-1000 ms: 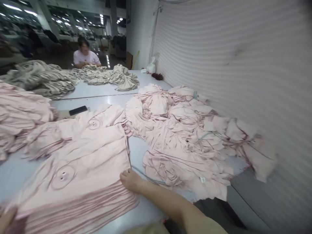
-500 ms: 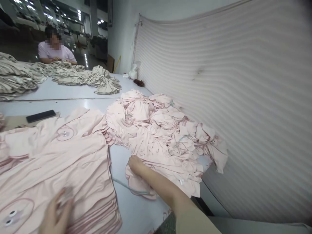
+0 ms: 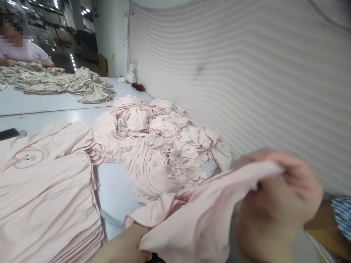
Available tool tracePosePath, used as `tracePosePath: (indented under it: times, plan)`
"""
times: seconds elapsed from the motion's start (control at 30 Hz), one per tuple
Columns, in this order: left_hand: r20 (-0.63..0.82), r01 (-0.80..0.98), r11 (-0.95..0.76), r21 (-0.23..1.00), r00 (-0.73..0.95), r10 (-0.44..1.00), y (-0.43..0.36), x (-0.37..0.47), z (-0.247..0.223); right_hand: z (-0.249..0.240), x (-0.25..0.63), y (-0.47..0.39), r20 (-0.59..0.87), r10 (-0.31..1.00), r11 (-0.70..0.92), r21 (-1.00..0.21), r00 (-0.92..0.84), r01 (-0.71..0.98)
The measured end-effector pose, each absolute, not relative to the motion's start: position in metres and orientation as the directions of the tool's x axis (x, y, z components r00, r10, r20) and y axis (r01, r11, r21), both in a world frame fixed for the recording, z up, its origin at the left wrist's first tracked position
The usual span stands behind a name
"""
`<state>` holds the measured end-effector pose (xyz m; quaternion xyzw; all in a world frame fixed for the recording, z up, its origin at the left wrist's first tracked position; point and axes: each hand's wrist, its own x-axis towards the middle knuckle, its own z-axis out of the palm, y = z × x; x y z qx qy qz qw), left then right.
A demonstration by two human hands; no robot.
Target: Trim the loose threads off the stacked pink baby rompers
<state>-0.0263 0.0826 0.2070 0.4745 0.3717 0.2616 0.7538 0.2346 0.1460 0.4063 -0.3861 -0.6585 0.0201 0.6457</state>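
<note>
A pink fabric piece with a darker edge is stretched between my two hands above the near edge of the table. My right hand, blurred, is raised at the right and closed on one end of it. Lower down, my left hand grips the other end, its fingers partly hidden under the cloth. Close behind lies a heap of bunched pink garment pieces. Left of my left hand is a neat, thick stack of pink pieces, one of them showing a stitched face with eyes.
A striped pale cloth sheet hangs along the right side. Grey-green garments lie on the far table, where a person sits. A dark phone is at the left edge, and a blue checked cloth at lower right.
My right hand has lifted the pink fabric piece from the heap's near edge, up and right. My left hand has left the stack and taken hold of it. The view has turned right.
</note>
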Motion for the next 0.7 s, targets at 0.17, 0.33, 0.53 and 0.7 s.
tracePosePath:
  times: [0.17,0.33,0.53,0.7]
  plan:
    - [-0.608,-0.146,0.674,0.724,0.324,0.724,0.082,-0.059,0.195,0.401,0.256,0.277,0.687,0.68,0.306,-0.584,0.256,0.752]
    - [-0.689,-0.534,0.591,0.605,0.021,0.724,0.084,-0.091,0.191,0.34,0.205,0.375,0.323,0.946,0.152,-0.513,0.025,0.845]
    - [-0.578,-0.376,0.463,0.803,-0.3,0.759,0.1,-0.078,0.192,0.261,0.125,0.322,0.094,0.896,0.42,-0.497,-0.435,0.759]
    - [-0.591,-0.583,0.376,0.72,-0.231,0.773,0.099,-0.042,0.216,0.236,0.111,0.203,0.414,0.519,0.853,-0.312,-0.748,0.419]
